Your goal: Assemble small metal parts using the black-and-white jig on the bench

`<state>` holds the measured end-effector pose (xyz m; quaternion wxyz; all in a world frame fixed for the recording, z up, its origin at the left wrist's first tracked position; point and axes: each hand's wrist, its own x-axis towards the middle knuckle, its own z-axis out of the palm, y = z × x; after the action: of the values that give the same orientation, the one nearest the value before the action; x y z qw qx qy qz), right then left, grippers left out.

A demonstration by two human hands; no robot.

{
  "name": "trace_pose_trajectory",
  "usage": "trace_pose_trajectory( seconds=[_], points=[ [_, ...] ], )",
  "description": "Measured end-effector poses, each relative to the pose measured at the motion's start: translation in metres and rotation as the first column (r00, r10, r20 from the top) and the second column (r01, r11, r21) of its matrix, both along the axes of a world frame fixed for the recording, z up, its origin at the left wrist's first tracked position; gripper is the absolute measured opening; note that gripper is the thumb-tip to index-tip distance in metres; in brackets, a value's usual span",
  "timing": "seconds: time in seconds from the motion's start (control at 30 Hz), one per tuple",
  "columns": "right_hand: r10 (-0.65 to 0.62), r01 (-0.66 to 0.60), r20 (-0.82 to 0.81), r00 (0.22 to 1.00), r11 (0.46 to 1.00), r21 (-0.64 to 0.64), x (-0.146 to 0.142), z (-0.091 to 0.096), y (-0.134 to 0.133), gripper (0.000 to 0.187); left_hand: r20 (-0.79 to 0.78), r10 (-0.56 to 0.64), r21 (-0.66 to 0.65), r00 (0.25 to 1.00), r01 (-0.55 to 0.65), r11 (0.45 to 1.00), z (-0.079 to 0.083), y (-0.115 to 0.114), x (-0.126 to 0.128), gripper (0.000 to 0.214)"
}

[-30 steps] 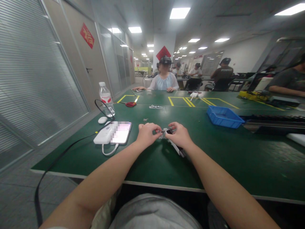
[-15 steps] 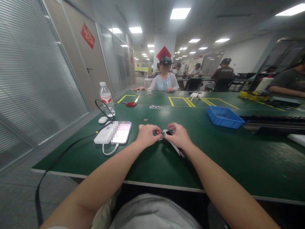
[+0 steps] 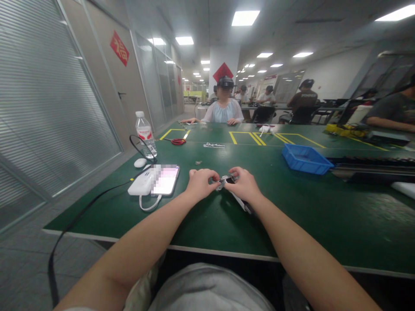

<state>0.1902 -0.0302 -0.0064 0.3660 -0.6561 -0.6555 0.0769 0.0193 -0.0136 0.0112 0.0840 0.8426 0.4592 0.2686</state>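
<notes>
My right hand is wrapped round a long white-and-dark object, which slants over the table with its lower end toward me. A small metallic or clear part shows at its upper end, between my hands; its kind is too small to make out. My left hand is closed, thumb and forefinger pinching at that same end. Whatever lies between those left fingertips is mostly hidden. Just beyond my left hand, a few tiny metal pieces lie on the green table.
Left of my hands are a phone, a white power bank with a cable and a water bottle. Red-handled scissors and a clear strip lie farther back. A blue tray stands right. Across sits a person.
Hardly anything differs. Both hands stay in the same place on the white-and-dark object, whose lower end appears very slightly shifted.
</notes>
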Motion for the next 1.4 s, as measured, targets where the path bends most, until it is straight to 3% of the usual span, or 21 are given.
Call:
trace_pose_trajectory(
  seconds=[1.4],
  points=[
    [0.0, 0.0, 0.016, 1.0, 1.0, -0.031, -0.0004, 0.0008, 0.0001, 0.04, 0.033, -0.078, 0.025, 0.996, 0.077, 0.997, -0.0011, -0.0007, 0.0005, 0.009]
  ],
)
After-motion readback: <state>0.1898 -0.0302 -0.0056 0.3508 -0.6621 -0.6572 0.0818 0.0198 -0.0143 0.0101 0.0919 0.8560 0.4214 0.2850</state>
